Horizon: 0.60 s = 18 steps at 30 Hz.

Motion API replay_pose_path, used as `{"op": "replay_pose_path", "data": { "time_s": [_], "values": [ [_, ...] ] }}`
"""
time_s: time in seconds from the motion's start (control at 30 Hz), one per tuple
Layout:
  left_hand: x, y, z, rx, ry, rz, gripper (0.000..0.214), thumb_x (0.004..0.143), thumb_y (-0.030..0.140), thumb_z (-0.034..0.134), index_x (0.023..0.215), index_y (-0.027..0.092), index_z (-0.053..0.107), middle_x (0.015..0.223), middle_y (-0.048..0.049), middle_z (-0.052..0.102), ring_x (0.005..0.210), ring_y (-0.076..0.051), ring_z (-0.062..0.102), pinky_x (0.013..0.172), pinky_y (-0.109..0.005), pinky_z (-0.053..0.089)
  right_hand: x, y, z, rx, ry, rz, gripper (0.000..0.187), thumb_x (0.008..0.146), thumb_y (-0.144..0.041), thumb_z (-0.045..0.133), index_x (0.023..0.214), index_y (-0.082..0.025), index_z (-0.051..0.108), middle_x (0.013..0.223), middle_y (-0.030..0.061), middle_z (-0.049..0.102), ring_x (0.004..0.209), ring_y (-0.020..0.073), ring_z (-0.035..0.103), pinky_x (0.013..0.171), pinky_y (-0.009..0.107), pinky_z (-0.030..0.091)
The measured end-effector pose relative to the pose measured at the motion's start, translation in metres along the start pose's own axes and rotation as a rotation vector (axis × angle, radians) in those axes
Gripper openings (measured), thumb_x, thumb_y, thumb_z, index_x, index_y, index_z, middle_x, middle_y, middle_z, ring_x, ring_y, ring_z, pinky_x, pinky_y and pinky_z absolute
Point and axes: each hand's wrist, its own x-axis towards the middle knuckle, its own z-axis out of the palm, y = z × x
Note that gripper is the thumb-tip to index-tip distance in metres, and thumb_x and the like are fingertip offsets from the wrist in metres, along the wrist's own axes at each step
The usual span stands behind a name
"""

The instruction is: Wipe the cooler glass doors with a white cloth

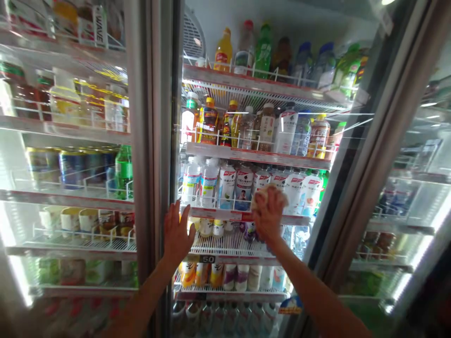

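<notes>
I face a drinks fridge with glass doors. My left hand (176, 233) lies flat with fingers stretched up against the door frame (160, 155) at mid height. My right hand (268, 215) is closed around a crumpled pale cloth (267, 193) and presses it on the glass in front of the shelf of white-labelled bottles (243, 185). Behind the glass, small bottles (214, 227) stand on a wire shelf below my hands.
Upper shelves hold orange, green and clear bottles (262, 49). The left fridge door (70, 155) shows cans and cups behind reflective glass. Another glass door (398, 155) slants on the right, with more shelves beyond it.
</notes>
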Motion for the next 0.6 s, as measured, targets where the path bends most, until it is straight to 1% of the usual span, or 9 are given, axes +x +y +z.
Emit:
{"op": "replay_pose_path", "data": {
  "time_s": [0.07, 0.13, 0.17, 0.2, 0.3, 0.37, 0.43, 0.53, 0.6],
  "values": [
    [-0.003, -0.003, 0.001, 0.008, -0.010, -0.001, 0.062, 0.083, 0.019, 0.046, 0.141, 0.023, 0.025, 0.153, -0.0083, 0.012, 0.140, -0.029, 0.014, 0.112, -0.051, 0.022, -0.016, -0.030, 0.002, 0.048, -0.194, -0.222, 0.043, 0.082, -0.025, 0.049, 0.125, -0.027, 0.052, 0.147, 0.0054, 0.032, 0.141, 0.0288, 0.010, 0.109, 0.054, 0.017],
    [-0.007, -0.007, 0.001, 0.028, -0.026, 0.004, 0.061, 0.083, 0.019, 0.046, 0.141, 0.023, 0.027, 0.153, -0.0084, 0.015, 0.140, -0.028, 0.016, 0.111, -0.050, 0.023, -0.017, -0.038, 0.002, 0.072, -0.268, -0.349, 0.041, 0.082, -0.025, 0.049, 0.122, -0.030, 0.055, 0.144, 0.0024, 0.038, 0.140, 0.0258, 0.014, 0.111, 0.052, 0.014],
    [-0.008, -0.009, 0.000, 0.042, -0.033, 0.011, 0.061, 0.083, 0.018, 0.046, 0.141, 0.023, 0.027, 0.153, -0.0086, 0.017, 0.139, -0.028, 0.017, 0.111, -0.050, 0.023, -0.009, -0.036, 0.002, 0.068, -0.246, -0.344, 0.040, 0.082, -0.025, 0.049, 0.122, -0.030, 0.055, 0.144, 0.0023, 0.038, 0.140, 0.0256, 0.015, 0.111, 0.051, 0.014],
    [-0.009, -0.011, 0.000, 0.056, -0.040, 0.020, 0.061, 0.083, 0.018, 0.046, 0.141, 0.022, 0.027, 0.152, -0.0088, 0.018, 0.139, -0.027, 0.018, 0.111, -0.049, 0.024, 0.003, -0.030, 0.002, 0.055, -0.191, -0.296, 0.040, 0.082, -0.027, 0.049, 0.122, -0.029, 0.055, 0.146, 0.0030, 0.036, 0.140, 0.0263, 0.015, 0.111, 0.052, 0.014],
    [-0.010, -0.014, -0.002, 0.071, -0.035, 0.049, 0.061, 0.083, 0.018, 0.046, 0.141, 0.022, 0.027, 0.152, -0.0092, 0.019, 0.139, -0.026, 0.019, 0.110, -0.047, 0.026, 0.047, -0.018, 0.006, 0.006, 0.016, -0.066, 0.044, 0.083, -0.029, 0.047, 0.127, -0.025, 0.051, 0.151, 0.0050, 0.023, 0.140, 0.0296, 0.012, 0.109, 0.054, 0.016],
    [-0.010, -0.015, -0.003, 0.065, -0.035, 0.061, 0.060, 0.083, 0.017, 0.045, 0.140, 0.020, 0.029, 0.152, -0.0100, 0.019, 0.139, -0.026, 0.019, 0.110, -0.047, 0.027, 0.056, -0.026, 0.011, 0.000, 0.047, -0.007, 0.045, 0.084, -0.029, 0.046, 0.129, -0.025, 0.049, 0.152, 0.0045, 0.020, 0.141, 0.0304, 0.009, 0.109, 0.056, 0.016],
    [-0.010, -0.014, -0.005, 0.058, -0.040, 0.067, 0.057, 0.082, 0.016, 0.045, 0.138, 0.019, 0.032, 0.151, -0.0115, 0.020, 0.139, -0.026, 0.019, 0.109, -0.047, 0.027, 0.043, -0.045, 0.015, 0.026, -0.052, -0.098, 0.044, 0.083, -0.028, 0.047, 0.128, -0.027, 0.050, 0.151, 0.0039, 0.024, 0.141, 0.0299, 0.008, 0.109, 0.056, 0.015],
    [-0.010, -0.013, -0.006, 0.056, -0.052, 0.073, 0.054, 0.082, 0.016, 0.046, 0.135, 0.017, 0.036, 0.151, -0.0132, 0.021, 0.139, -0.027, 0.019, 0.109, -0.047, 0.027, 0.017, -0.072, 0.019, 0.095, -0.249, -0.367, 0.040, 0.083, -0.026, 0.048, 0.122, -0.029, 0.055, 0.145, 0.0023, 0.036, 0.141, 0.0267, 0.010, 0.110, 0.053, 0.013],
    [-0.010, -0.013, -0.007, 0.050, -0.052, 0.075, 0.055, 0.081, 0.015, 0.046, 0.135, 0.017, 0.036, 0.150, -0.0133, 0.022, 0.139, -0.028, 0.019, 0.109, -0.048, 0.028, 0.023, -0.080, 0.019, 0.110, -0.289, -0.454, 0.037, 0.083, -0.027, 0.047, 0.119, -0.029, 0.056, 0.143, 0.0017, 0.040, 0.140, 0.0251, 0.012, 0.111, 0.051, 0.011]
  ]
}}
